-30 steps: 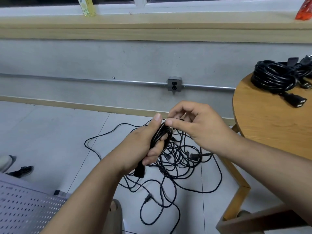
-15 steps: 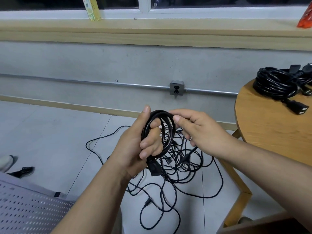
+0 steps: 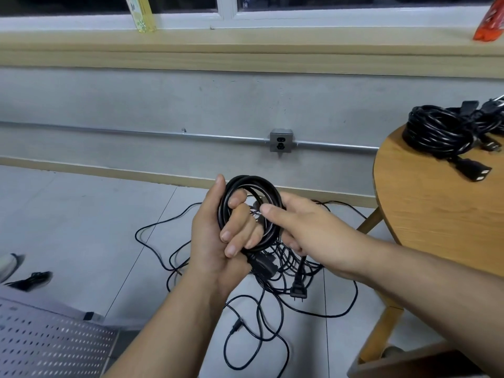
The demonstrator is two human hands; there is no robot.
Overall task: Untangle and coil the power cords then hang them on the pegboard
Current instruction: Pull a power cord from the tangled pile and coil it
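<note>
My left hand [image 3: 218, 236] grips a small round coil of black power cord [image 3: 252, 184], fingers curled through the loop. One connector [image 3: 263, 264] sticks out under that hand. My right hand [image 3: 297, 222] holds the coil's right side, index finger stretched across it. The cord's free end hangs below my right hand with a plug [image 3: 298, 289] dangling. A tangle of thin black cords [image 3: 259, 301] lies on the floor beneath. The grey pegboard [image 3: 51, 342] lies at the bottom left.
A round wooden table [image 3: 436, 214] stands at the right with coiled black cords [image 3: 441, 135] on it. A wall socket [image 3: 281, 140] sits on a metal conduit. A wooden chair part [image 3: 414, 361] is at the bottom right. A shoe [image 3: 30, 279] shows at the left.
The cord has been wound into a fuller round coil in my left hand. My right hand moved down the coil's right side, and the plug end now dangles free.
</note>
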